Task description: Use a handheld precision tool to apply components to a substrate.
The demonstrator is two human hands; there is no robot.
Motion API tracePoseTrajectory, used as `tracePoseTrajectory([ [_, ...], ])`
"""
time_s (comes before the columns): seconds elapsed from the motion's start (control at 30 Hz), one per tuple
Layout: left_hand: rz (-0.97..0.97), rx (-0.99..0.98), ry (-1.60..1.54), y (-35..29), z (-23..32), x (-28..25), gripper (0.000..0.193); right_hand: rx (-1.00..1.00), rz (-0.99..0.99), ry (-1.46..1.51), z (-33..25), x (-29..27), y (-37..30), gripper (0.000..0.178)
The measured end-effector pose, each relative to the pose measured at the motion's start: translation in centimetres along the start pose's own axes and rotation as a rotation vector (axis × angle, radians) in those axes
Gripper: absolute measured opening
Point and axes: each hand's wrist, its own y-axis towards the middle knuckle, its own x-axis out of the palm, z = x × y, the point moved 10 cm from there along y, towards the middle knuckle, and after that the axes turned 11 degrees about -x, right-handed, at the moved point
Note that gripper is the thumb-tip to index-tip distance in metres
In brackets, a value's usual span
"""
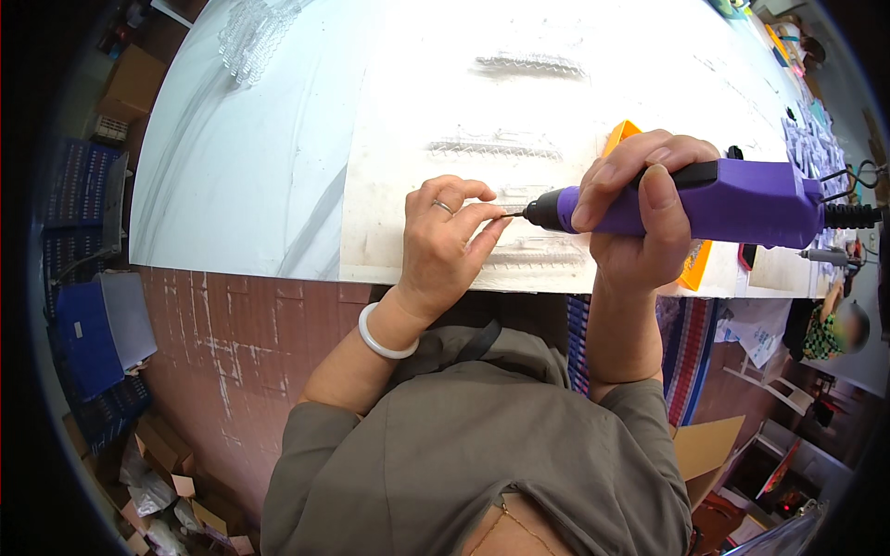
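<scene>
A purple and black electric screwdriver (732, 199) lies level in my right hand (644, 199), its fingers wrapped round the body and its bit pointing left. At the tip of that bit, my left hand (445, 232) pinches with thumb and forefinger; whatever sits between them is too small to make out. Under and behind the hands, rows of small clear pieces lie on the white table (250, 185). One such row of clear pieces (496, 146) is just beyond my fingers, another row (533, 63) farther off.
A yellow tray (693, 269) stands partly behind my right hand. A heap of clear pieces (252, 42) lies at the far left. A grey screwdriver (823, 256) hangs at the right, near another person (834, 329). Cardboard boxes (167, 454) stand on the floor at the lower left.
</scene>
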Motion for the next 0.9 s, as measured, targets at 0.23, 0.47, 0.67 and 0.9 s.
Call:
tracePoseTrajectory([
  [0.23, -0.040, 0.046, 0.028, -0.3, 0.6, 0.3, 0.020, 0.057, -0.049, -0.033, -0.1, 0.8, -0.3, 0.008],
  [0.47, -0.062, 0.046, -0.038, -0.6, 0.2, 0.9, 0.021, 0.106, -0.014, -0.062, 0.4, 0.5, -0.7, 0.008],
  [0.67, -0.071, -0.001, -0.018, -0.6, 0.2, 1.0, 0.032, 0.022, -0.139, -0.175, 0.2, 0.6, 0.0, 0.006],
  [0.9, -0.154, 0.090, 0.176, -2.0, 1.0, 2.8, 0.047, -0.021, -0.111, -0.299, 1.9, 0.0, -0.3, 0.015],
])
